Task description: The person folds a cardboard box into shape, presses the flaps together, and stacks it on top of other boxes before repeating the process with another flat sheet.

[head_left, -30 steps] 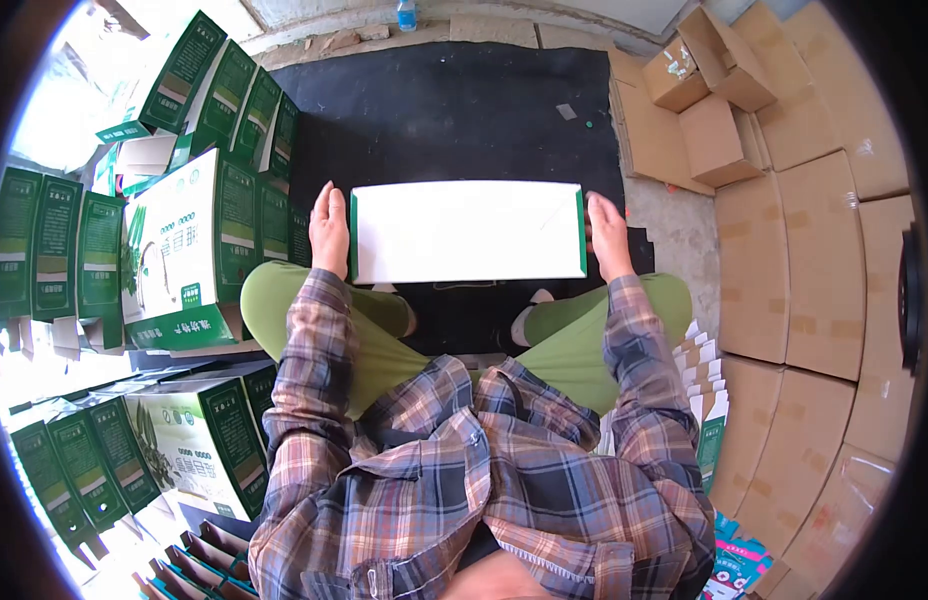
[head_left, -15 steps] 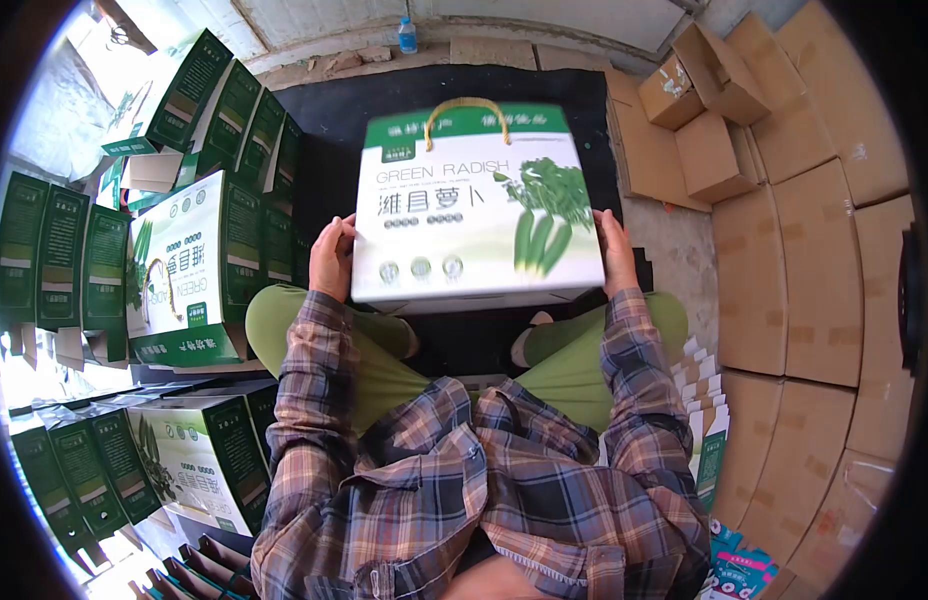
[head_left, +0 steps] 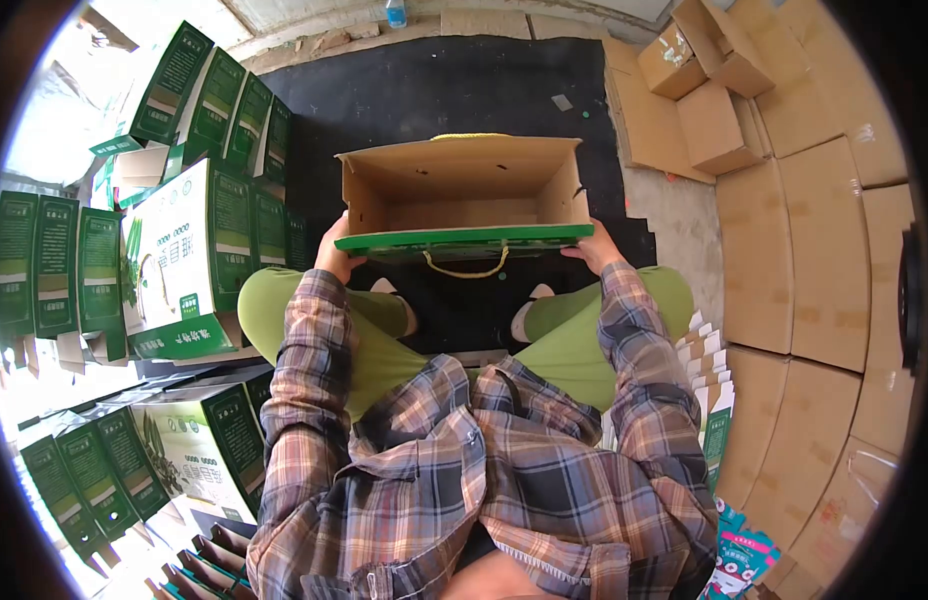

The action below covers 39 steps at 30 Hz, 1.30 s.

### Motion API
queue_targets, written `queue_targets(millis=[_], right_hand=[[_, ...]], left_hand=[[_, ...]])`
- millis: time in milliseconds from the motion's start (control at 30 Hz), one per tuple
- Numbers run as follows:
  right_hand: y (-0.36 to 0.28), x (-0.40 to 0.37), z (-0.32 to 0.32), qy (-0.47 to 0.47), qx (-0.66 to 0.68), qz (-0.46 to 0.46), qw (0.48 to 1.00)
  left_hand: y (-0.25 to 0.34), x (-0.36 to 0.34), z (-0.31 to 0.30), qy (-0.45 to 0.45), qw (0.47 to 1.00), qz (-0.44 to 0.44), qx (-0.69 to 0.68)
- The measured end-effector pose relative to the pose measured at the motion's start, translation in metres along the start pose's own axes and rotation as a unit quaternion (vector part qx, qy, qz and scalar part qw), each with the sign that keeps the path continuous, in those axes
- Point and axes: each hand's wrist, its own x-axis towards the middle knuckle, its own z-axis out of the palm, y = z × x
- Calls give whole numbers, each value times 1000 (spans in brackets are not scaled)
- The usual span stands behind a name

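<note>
A green and white carton [head_left: 464,241] is held between my two hands, its open brown inside facing up toward me. No contents show in it. One yellow rope handle hangs from its near green edge, and another shows at the far edge. My left hand [head_left: 336,252] grips the carton's left end, and my right hand [head_left: 596,250] grips its right end. Below the carton, my knees in green trousers are spread, with both feet on the black mat [head_left: 434,90].
Several printed radish cartons [head_left: 189,255] stand in rows at the left. Brown cardboard boxes [head_left: 754,255] are stacked along the right, with small open boxes [head_left: 719,125] at the upper right. A blue bottle [head_left: 396,13] stands at the far wall.
The carton has tipped over from showing its printed front to showing its open inside. Both hands still hold its ends and have shifted slightly lower and inward.
</note>
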Motion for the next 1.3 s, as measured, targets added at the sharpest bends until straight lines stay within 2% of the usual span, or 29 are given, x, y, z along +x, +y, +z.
queue_targets(millis=[133,200,233,267,333,400,467,533,600,633,667,733,767,800,867,900,933,967,1000,1033,1067,1133,1167,1200,1300], right_hand=[[-12,-3,11,48,-44,40,997],[-19,-12,12,80,-92,19,992],[-8,-2,7,70,-40,-53,995],[-5,3,3,72,-40,-50,995],[0,9,-1,82,-8,-171,982],[-11,3,-1,77,-5,-139,987],[-18,-1,0,29,41,-98,994],[-19,-2,-1,-5,43,-87,995],[-25,-6,3,-15,55,-65,996],[-29,-8,4,-17,55,-63,996],[-31,-8,5,-22,85,-57,994],[-37,-10,8,-27,115,-51,992],[-38,-12,9,-19,94,-49,994],[-39,-13,11,-11,73,-46,996],[-39,-13,16,1,39,-67,997],[-38,-13,16,12,4,-88,996],[-29,-6,15,14,4,-89,996],[-24,-3,20,30,-85,-157,984],[-22,-1,22,46,-172,-222,959],[-15,-5,22,155,-394,-305,853],[-12,-11,30,187,-470,-341,793],[-21,-33,46,129,-540,-355,752],[-19,-37,53,98,-554,-323,761],[-16,-42,59,92,-569,-334,746],[-13,-37,65,104,-592,-333,727]], left_hand=[[-22,30,-9,-20,1000,11,-9],[-30,42,-12,11,970,185,157],[-33,47,-18,35,954,205,214],[-24,36,-12,33,955,202,214],[-14,18,-2,-5,968,179,174],[-12,13,3,-26,969,181,164],[-10,7,7,-53,960,185,201],[-8,6,1,-89,961,164,206],[3,-8,0,-155,973,96,143],[1,-4,-7,-220,956,120,154],[-1,-4,-8,-218,956,119,154],[-3,-4,-10,-234,915,208,254],[-4,-1,-8,-191,915,217,281],[-5,-1,-3,-123,930,213,272],[-8,10,-2,-51,953,184,236],[-12,16,0,-52,952,185,237],[-18,21,3,12,922,241,304],[-16,20,9,76,879,294,367],[-14,13,17,127,844,307,422],[-17,13,21,152,811,342,450],[-22,13,26,176,776,374,477],[-21,7,38,184,784,345,482],[-23,7,40,174,761,372,501],[-23,7,41,165,736,401,520],[-25,-2,46,119,735,397,536]])
